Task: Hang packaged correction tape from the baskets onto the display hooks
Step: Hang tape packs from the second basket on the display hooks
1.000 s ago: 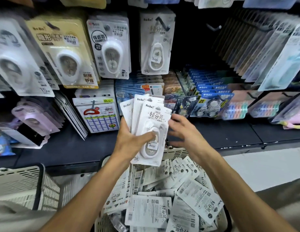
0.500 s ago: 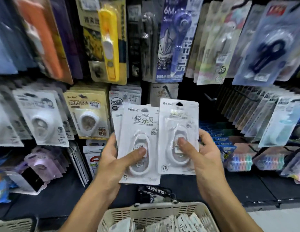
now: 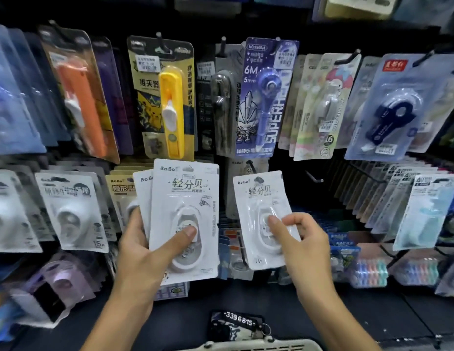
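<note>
Dark pegboard racks face you. Your left hand (image 3: 144, 252) grips a fanned stack of correction tape packs (image 3: 185, 219); your right hand (image 3: 300, 245) pinches a single pack (image 3: 261, 219) just beside it, below an empty hook (image 3: 314, 177).

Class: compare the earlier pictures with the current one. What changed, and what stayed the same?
The right hand pulled one pack off the stack and carried it rightward toward the hook. The left hand keeps its grip on the remaining stack.
</note>
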